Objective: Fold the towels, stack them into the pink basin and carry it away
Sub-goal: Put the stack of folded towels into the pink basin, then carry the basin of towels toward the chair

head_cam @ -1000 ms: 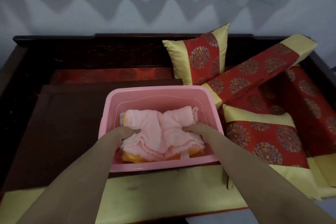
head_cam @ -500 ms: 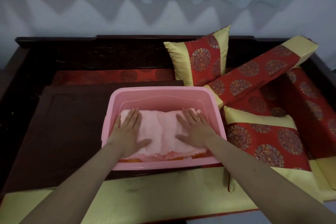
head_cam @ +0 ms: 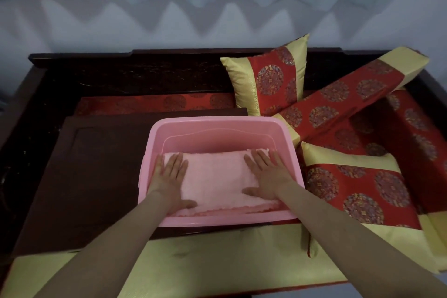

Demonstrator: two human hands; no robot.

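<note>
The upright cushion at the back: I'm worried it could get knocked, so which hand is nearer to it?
Right. The right hand lies flat on the pink towel at the basin's cushion side, below the upright cushion; the left hand presses the towel's far end.

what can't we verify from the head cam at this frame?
All head view:
- Towels under the top pink towel: it covers them, so the count is unknown; only a layered front edge shows.
- Towel ends: under the left hand and right hand, both flat, palms down.
- Pink basin floor: hidden by the towels.
- Basin's outer front wall: only its rim shows from above.
- Elbows and body: cut off by the bottom edge.
</note>
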